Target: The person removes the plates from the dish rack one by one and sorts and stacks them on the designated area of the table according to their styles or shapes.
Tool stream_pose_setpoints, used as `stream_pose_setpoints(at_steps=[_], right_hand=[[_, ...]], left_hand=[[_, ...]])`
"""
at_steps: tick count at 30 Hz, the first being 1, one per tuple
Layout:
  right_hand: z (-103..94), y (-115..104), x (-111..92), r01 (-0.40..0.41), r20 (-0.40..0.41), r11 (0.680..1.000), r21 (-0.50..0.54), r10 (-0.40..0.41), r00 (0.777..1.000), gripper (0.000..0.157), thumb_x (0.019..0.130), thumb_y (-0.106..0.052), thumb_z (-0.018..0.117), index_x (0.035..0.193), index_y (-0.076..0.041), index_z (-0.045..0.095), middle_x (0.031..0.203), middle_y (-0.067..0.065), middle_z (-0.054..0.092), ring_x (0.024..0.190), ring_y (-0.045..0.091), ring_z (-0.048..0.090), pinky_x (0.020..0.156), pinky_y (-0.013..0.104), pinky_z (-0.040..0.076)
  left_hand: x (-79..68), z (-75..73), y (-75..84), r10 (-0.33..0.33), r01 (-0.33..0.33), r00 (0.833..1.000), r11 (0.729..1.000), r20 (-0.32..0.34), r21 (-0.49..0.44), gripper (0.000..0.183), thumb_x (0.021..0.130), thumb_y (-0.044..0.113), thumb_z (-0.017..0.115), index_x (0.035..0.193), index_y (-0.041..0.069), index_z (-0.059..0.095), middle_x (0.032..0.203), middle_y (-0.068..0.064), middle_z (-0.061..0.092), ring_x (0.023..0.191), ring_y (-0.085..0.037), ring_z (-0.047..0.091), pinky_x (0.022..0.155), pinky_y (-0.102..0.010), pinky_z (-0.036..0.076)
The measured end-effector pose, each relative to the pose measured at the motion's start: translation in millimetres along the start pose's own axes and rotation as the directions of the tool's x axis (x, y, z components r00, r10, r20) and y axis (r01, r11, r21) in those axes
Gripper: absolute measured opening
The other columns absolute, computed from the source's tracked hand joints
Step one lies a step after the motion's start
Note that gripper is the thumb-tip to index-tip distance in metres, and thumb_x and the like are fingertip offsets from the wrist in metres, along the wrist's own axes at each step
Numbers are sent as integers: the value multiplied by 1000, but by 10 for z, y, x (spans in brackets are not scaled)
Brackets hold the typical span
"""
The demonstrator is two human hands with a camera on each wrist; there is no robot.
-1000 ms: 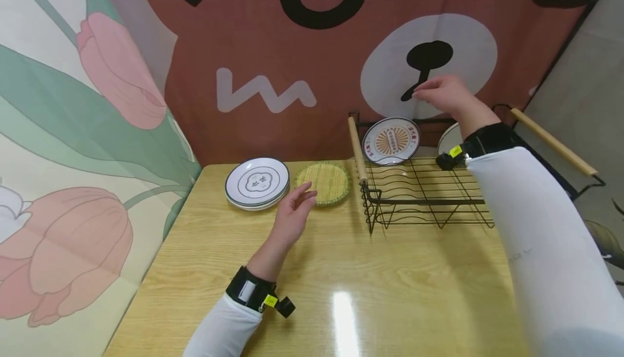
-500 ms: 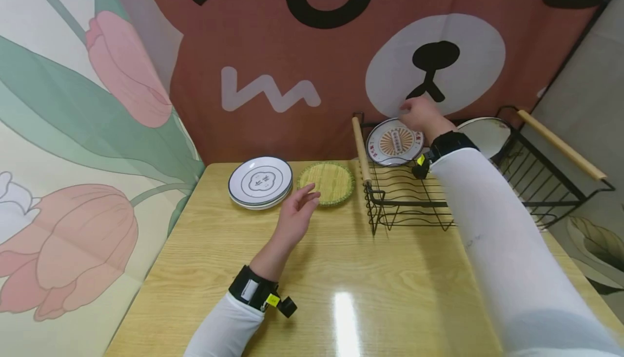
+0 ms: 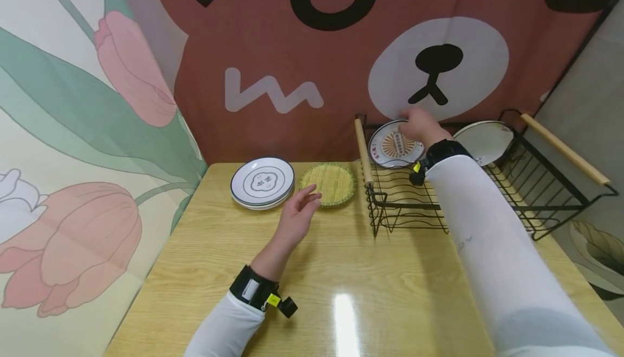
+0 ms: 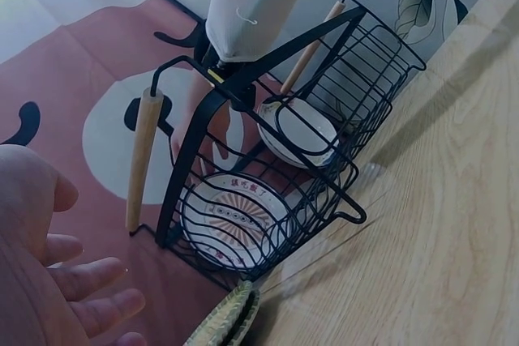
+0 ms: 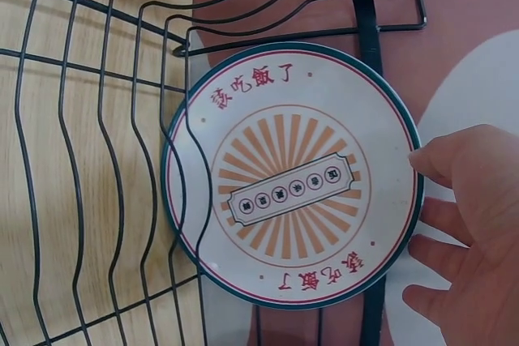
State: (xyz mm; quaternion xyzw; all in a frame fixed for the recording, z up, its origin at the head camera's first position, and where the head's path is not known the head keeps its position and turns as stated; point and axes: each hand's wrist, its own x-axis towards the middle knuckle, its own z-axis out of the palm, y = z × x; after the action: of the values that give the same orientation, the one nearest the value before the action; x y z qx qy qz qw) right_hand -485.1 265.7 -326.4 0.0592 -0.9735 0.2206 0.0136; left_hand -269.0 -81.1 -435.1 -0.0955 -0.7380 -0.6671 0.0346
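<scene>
A decorated plate (image 3: 390, 145) with an orange sunburst and red lettering stands tilted in the left part of a black wire dish rack (image 3: 404, 205). My right hand (image 3: 423, 125) is at its upper edge. In the right wrist view the thumb overlaps the rim of the plate (image 5: 292, 79), while the other fingertips (image 5: 426, 249) lie at or just outside it; a firm pinch is not evident. My left hand (image 3: 298, 213) holds nothing, its fingers loosely bent, in front of a round yellow woven mat (image 3: 333, 181). Left of the mat sits a stack of blue-rimmed plates (image 3: 262, 181).
Another pale plate (image 3: 485, 140) leans in the rack behind the right arm. Wooden handles (image 3: 363, 151) rise at the rack's two ends. Behind the wooden table (image 3: 380, 281) hangs a cloth with a bear face (image 3: 263, 32).
My right hand has come down and to the left, from above the rack to the sunburst plate's rim. The left hand has stayed nearly still. The camera view has shifted slightly.
</scene>
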Motion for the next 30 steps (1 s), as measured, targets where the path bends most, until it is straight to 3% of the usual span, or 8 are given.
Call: stream_pose_setpoints(at_steps=[8, 13, 17, 30], right_hand=[[61, -21, -16, -45, 11, 999, 24, 45, 999, 54, 101, -11, 44, 154, -1, 42, 159, 26, 40, 149, 46, 35, 124, 61, 27], [114, 12, -27, 1, -8, 1000, -5, -1, 1000, 41, 101, -10, 46, 137, 5, 57, 142, 30, 55, 132, 45, 49, 117, 61, 37], [166, 59, -19, 13, -9, 999, -32, -13, 1000, 38, 100, -10, 46, 129, 9, 61, 135, 31, 59, 125, 45, 53, 113, 60, 41], [179, 59, -2, 1, -3, 996, -85, -2, 1000, 40, 98, -10, 47, 130, 7, 64, 136, 30, 60, 125, 43, 53, 114, 58, 41]], left_hand=[[7, -17, -17, 9, -9, 1000, 1000, -2, -8, 46, 102, 20, 61, 147, 12, 56, 136, -17, 68, 132, -32, 62, 115, -47, 46], [11, -21, -17, 3, -3, 1000, 1000, -2, -12, 46, 102, 19, 61, 147, 12, 56, 136, -17, 68, 133, -35, 61, 116, -47, 46], [22, -15, -14, -13, 13, 1000, 1000, -5, -5, 47, 102, 19, 61, 148, 12, 54, 137, -17, 67, 132, -31, 62, 116, -47, 46], [22, -31, 14, -15, 15, 1000, 1000, -9, -20, 46, 103, 18, 60, 148, 12, 55, 137, -17, 67, 133, -31, 61, 116, -46, 46]])
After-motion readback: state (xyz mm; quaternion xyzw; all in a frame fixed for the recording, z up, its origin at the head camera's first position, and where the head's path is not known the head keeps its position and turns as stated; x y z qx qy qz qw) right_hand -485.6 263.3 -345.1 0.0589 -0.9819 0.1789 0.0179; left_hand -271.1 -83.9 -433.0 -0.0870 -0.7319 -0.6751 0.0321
